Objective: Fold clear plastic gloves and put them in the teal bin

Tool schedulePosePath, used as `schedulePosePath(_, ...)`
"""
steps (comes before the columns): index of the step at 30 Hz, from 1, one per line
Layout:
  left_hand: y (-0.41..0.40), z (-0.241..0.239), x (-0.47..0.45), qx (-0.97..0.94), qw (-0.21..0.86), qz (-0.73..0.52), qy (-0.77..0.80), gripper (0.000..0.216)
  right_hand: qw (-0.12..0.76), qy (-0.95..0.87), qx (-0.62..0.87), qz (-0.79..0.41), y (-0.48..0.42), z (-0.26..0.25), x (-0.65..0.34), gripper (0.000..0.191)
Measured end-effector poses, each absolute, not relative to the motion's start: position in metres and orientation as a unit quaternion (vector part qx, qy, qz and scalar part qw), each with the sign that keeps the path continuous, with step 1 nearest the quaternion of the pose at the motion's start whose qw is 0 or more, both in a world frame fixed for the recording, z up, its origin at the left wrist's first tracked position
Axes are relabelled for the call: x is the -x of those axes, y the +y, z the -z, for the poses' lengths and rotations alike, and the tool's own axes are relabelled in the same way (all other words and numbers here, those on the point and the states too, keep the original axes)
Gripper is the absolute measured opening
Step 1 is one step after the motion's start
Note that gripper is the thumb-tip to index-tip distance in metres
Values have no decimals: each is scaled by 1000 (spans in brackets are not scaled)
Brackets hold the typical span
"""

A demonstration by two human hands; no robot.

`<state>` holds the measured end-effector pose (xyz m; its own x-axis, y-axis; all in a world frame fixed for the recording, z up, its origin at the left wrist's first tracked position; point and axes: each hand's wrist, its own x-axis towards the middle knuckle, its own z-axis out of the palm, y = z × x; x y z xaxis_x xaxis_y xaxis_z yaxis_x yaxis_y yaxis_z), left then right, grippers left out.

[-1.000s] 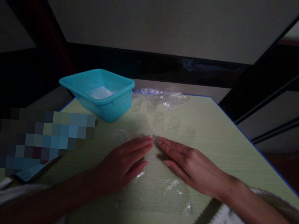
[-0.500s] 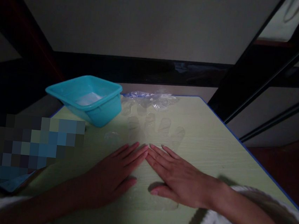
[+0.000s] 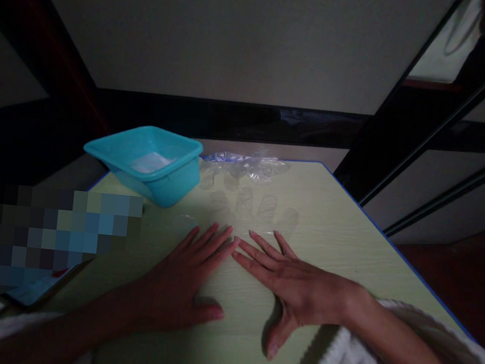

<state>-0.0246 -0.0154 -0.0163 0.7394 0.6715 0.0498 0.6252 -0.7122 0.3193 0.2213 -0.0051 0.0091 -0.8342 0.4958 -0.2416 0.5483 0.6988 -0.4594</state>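
Observation:
A clear plastic disposable glove [image 3: 244, 202] lies flat on the pale table, its finger ends pointing away from me. My left hand [image 3: 193, 269] rests with spread fingers on the lower left part of the glove. On the other side my right hand [image 3: 297, 281] presses down too, fingers fanned and thumb pointing toward me. The index fingertips of both hands meet or nearly meet near the middle. Neither hand grips anything. Much of the glove's lower part is hidden under the hands or too faint to make out.
A turquoise plastic basin [image 3: 169, 183] with something white inside stands at the table's back left. Crumpled clear plastic [image 3: 256, 166] lies along the back edge. A flat object, mostly pixelated [image 3: 39, 288], is at the left. The table [image 3: 336, 225] has a blue edge, with a wall behind.
Both hands have spread their fingers wider, and the right thumb has swung out toward me. The view has shifted slightly; the basin and crumpled plastic stay put on the table.

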Motion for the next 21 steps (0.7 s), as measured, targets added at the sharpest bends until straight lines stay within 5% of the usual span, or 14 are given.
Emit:
schedulePosePath(6,4,7,35,-755,224,-328,522,52,26,937,-274,217,-2,-25,-219,91)
schedulePosePath(16,7,14,32,-760,168,-244,578,58,24,945,-300,124,5,-14,-220,76)
schedulePosePath(21,9,19,31,-751,214,-300,548,55,42,952,-285,108,4,-12,-217,77)
